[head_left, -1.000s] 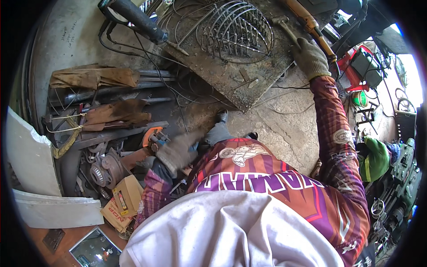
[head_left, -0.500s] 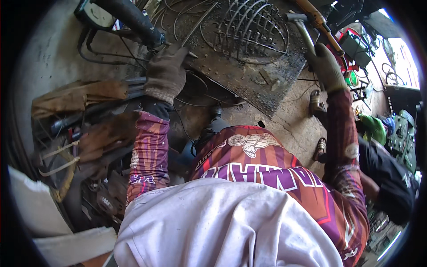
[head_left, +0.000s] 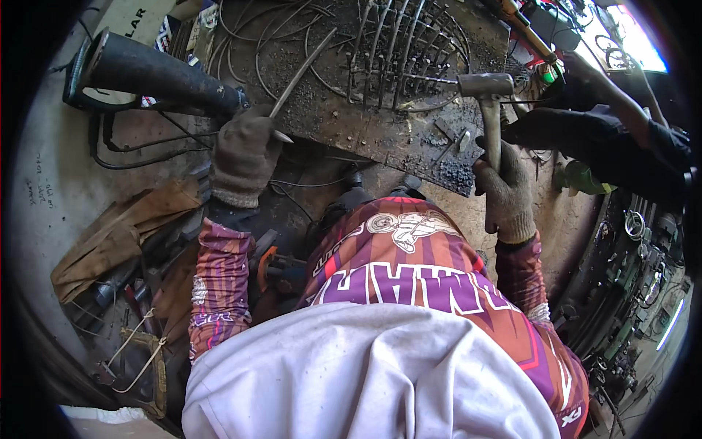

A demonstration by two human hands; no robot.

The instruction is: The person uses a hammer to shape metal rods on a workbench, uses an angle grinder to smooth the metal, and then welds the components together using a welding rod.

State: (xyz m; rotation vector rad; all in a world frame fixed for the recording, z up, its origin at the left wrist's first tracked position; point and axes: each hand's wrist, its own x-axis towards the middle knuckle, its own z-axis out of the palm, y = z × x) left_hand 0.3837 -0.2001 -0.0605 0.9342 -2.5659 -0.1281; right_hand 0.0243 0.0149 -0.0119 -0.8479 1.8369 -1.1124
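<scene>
My left hand [head_left: 245, 155], in a dark knitted glove, is closed around a thin metal rod [head_left: 301, 74] that slants up and away over the table. A short pointed metal tip [head_left: 283, 137] sticks out beside its fingers; whether it belongs to the rod I cannot tell. My gloved right hand [head_left: 506, 192] grips the wooden handle of a hammer [head_left: 485, 85], its head upward at the right of a cage of bent metal rods [head_left: 401, 55]. The cage lies on a dirty metal tabletop [head_left: 329, 126]. Whether the hammer head touches the cage is unclear.
A dark, thick pipe [head_left: 157, 73] with cables reaches in from the left, close to my left hand. Metal crumbs [head_left: 457, 175] cover the table's near corner. At right, another person's dark sleeve [head_left: 585, 139] and arm extend near the table. Brown cloth [head_left: 121, 234] hangs at left.
The view has shifted. My right hand has brought the hammer inward, nearer the cage. My left hand keeps the rod. The other person's arm has come in beside the table at the right.
</scene>
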